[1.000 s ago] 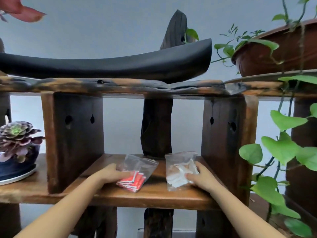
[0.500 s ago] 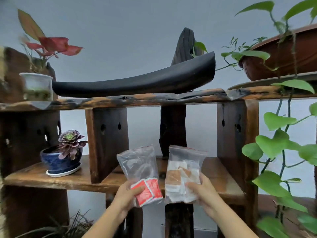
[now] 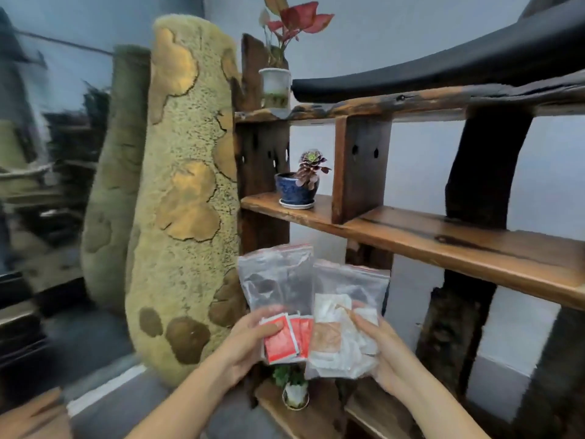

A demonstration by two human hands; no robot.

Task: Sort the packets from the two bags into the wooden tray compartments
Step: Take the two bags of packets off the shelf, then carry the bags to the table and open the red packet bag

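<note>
Now: dark wooden shelf [image 3: 443, 236] behind, no tray in view. Left hand [image 3: 250, 340] pinches bag of red packets [image 3: 278, 299]; right hand [image 3: 384, 350] grips bag of white packets [image 3: 345, 321], 2 bags side by side, upright, sealed. Step: carrying. Next: find tray, open bags.

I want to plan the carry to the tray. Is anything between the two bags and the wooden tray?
Cannot tell: no wooden tray is in view. The left hand holds the bag of red packets and the right hand the bag of white packets, both in front of the shelf beside a tall vase.
</note>
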